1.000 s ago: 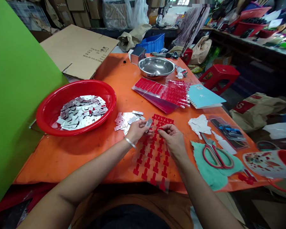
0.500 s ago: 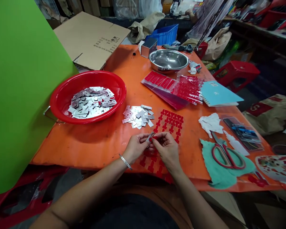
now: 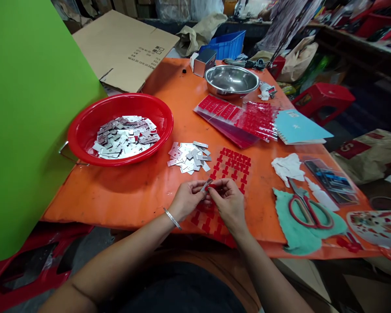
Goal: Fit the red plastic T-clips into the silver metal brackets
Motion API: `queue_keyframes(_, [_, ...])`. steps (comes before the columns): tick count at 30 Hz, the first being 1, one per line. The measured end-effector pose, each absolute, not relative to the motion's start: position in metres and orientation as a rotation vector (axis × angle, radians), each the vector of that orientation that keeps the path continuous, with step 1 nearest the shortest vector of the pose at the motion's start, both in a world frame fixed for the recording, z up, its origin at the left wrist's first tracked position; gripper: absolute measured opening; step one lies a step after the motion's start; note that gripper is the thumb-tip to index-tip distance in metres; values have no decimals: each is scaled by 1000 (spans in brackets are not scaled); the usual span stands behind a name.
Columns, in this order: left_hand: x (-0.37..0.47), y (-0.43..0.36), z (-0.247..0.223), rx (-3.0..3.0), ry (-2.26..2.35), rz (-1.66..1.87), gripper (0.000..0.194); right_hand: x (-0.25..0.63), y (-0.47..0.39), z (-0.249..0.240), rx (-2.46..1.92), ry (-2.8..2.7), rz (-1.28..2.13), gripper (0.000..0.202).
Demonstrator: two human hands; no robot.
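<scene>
Between thumb and fingers, my left hand (image 3: 188,198) pinches a small flat metal plate (image 3: 206,185). My right hand (image 3: 228,202) is closed on a small red sticker (image 3: 211,187) and presses it close against that plate; the fingers hide part of both. Under and behind the hands lies a clear sheet of red T-shaped stickers (image 3: 233,167). A loose pile of metal plates (image 3: 189,157) sits just beyond my left hand. Many more similar plates rest in a red basin (image 3: 81,139) on the left.
At the right lie red-handled scissors (image 3: 308,213) on a green cloth (image 3: 293,241), with a crumpled tissue (image 3: 287,168) nearby. Farther back are a steel bowl (image 3: 231,80), red sticker sheets (image 3: 228,115) and a blue notebook (image 3: 301,126). A green panel (image 3: 35,121) stands at the left.
The hands stay together in nearly the same place, with slight finger movement at the plate and red sticker. The whole view has shifted slightly.
</scene>
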State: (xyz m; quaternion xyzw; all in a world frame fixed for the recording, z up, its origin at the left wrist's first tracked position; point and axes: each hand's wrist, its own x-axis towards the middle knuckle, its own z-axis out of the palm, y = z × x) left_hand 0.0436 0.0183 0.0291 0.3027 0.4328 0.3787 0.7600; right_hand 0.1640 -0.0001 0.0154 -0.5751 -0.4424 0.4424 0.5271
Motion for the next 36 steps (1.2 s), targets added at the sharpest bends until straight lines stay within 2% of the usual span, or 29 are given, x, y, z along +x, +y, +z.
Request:
queue_keyframes(12, [44, 18, 23, 664, 992, 886, 18, 161, -4, 14, -1395, -1163, 982, 16])
queue_keyframes(19, [44, 15, 20, 704, 981, 918, 19, 165, 0, 23, -1490, -1407, 485, 10])
queue_keyframes(36, [45, 13, 24, 733, 978, 916, 19, 167, 7, 23, -1473, -1302, 751, 8])
